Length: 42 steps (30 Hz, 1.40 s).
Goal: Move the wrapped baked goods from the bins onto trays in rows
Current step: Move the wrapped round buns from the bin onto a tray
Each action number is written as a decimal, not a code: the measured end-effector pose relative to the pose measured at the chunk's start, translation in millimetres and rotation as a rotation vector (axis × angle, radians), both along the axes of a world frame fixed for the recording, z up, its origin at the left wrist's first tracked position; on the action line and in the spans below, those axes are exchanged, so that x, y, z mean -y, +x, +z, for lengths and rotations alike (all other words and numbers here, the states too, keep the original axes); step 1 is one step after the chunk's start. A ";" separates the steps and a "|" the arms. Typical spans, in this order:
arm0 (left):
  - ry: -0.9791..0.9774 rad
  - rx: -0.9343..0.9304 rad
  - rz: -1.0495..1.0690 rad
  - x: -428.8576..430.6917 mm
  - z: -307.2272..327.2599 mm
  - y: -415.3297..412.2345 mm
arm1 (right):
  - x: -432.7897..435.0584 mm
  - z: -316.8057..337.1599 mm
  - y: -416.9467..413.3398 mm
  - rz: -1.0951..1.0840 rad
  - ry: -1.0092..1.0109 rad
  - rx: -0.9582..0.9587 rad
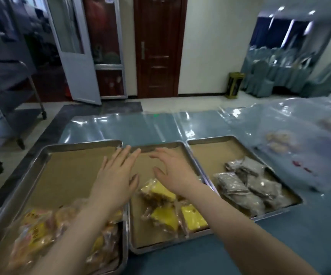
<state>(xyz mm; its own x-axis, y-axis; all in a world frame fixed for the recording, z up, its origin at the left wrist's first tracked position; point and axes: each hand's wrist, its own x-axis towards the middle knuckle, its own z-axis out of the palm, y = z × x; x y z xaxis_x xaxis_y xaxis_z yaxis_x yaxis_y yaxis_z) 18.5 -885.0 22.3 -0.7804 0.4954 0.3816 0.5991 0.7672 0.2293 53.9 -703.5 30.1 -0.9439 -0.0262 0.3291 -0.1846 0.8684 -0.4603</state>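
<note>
Steel-rimmed middle tray [161, 249], lined with brown paper, lies under both outstretched forearms. The left hand [117, 175] and right hand [172, 171] hover palm-down over its far half, fingers spread and released, grasping nothing. Yellow wrapped cakes [160, 192] lie at the tray's near end, below the wrists and nearer than the fingertips. Orange packs [35, 231] crowd the left tray [81, 145]; grey packs [240, 187] sit in the right tray [210, 139].

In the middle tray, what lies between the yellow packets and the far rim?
Between the yellow packets and the tray's far rim, only bare brown paper shows in the head view; the left hand and right hand reach over it, empty.
</note>
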 end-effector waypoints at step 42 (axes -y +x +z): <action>-0.034 0.273 -0.553 -767.3 9.2 25.3 | -777.1 22.3 81.4 -0.340 0.143 0.081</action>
